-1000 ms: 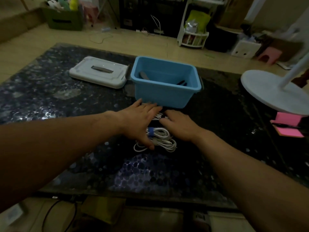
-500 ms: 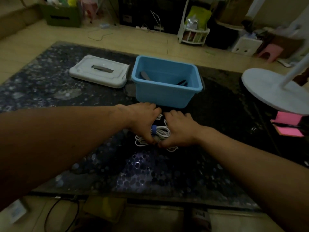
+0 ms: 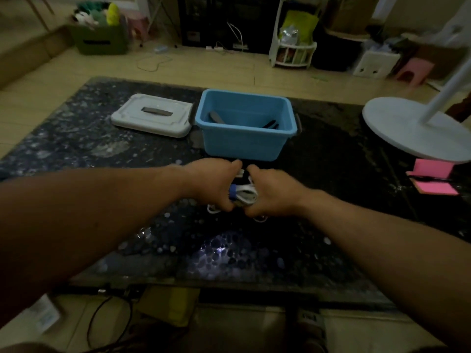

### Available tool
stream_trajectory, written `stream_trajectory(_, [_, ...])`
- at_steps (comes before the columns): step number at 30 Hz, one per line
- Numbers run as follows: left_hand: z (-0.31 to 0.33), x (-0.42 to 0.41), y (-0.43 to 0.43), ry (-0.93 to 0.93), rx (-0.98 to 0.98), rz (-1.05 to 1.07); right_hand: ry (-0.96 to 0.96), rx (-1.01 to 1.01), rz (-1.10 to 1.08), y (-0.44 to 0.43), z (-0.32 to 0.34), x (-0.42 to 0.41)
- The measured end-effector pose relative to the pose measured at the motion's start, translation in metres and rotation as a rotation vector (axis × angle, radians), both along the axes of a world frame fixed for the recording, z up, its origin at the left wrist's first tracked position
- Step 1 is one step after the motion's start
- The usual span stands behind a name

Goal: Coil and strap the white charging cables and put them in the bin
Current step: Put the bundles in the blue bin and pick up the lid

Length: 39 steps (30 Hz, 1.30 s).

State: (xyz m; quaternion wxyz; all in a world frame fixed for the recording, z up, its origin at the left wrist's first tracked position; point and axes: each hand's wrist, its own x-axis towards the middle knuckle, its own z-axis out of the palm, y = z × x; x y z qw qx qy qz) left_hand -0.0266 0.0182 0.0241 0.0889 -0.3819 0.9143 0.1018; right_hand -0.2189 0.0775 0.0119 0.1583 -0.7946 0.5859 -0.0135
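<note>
Left hand (image 3: 216,186) and right hand (image 3: 271,193) both grip the cables (image 3: 244,196) (blue strap on) just before the bin (image 3: 244,141) on the bench (image 3: 76,149).

Coiled white cables (image 3: 245,195), blue-strapped, before bin (image 3: 244,145)

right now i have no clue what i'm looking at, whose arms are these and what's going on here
No machine here: these are a person's two bare arms, seen from a camera worn on their head that looks forward and down. The left hand and the right hand both grip a bundle of white cables with a blue strap around it, over a dark speckled table. Behind them stands an open blue bin with a few dark items inside, too dim to name; a grey lid lies beside it. Pink notepads sit at the right.
</note>
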Motion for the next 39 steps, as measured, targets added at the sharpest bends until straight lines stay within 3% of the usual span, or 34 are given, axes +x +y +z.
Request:
stream_trajectory(7, [0.137, -0.029, -0.056, 0.144, -0.155, 0.005, 0.031, -0.154, -0.031, -0.064, 0.140, -0.030])
stream_trajectory(10, [0.158, -0.039, -0.095, 0.191, -0.249, 0.034, 0.056, -0.217, -0.012, -0.106, 0.167, -0.038])
stream_trajectory(13, [0.140, -0.047, -0.130, 0.207, -0.257, 0.075, 0.073, -0.197, -0.016, -0.146, 0.153, -0.043])
stream_trajectory(18, [0.070, -0.056, -0.173, 0.080, -0.006, 0.061, 0.117, 0.040, 0.016, -0.204, 0.076, -0.052])
stream_trajectory(21, [0.024, -0.068, -0.190, -0.153, 0.155, 0.042, 0.417, 0.272, 0.092, -0.222, 0.035, -0.047])
stream_trajectory(23, [0.005, -0.073, -0.198, -0.202, 0.168, 0.074, 0.513, 0.320, 0.083, -0.228, 0.025, -0.043])
stream_trajectory(29, [0.000, -0.074, -0.204, -0.301, 0.064, 0.070, 0.278, 0.498, 0.062, -0.224, 0.065, -0.041])
stream_trajectory(33, [0.009, -0.071, -0.198, -0.306, 0.130, 0.078, 0.274, 0.314, 0.046, -0.201, 0.058, -0.037])
stream_trajectory(36, [0.033, -0.061, -0.190, -0.189, 0.171, 0.094, 0.321, 0.332, 0.021, -0.198, 0.061, -0.038])
stream_trajectory(39, [0.084, -0.035, -0.171, 0.069, 0.188, 0.133, 0.147, 0.270, -0.102, -0.192, 0.098, -0.036])
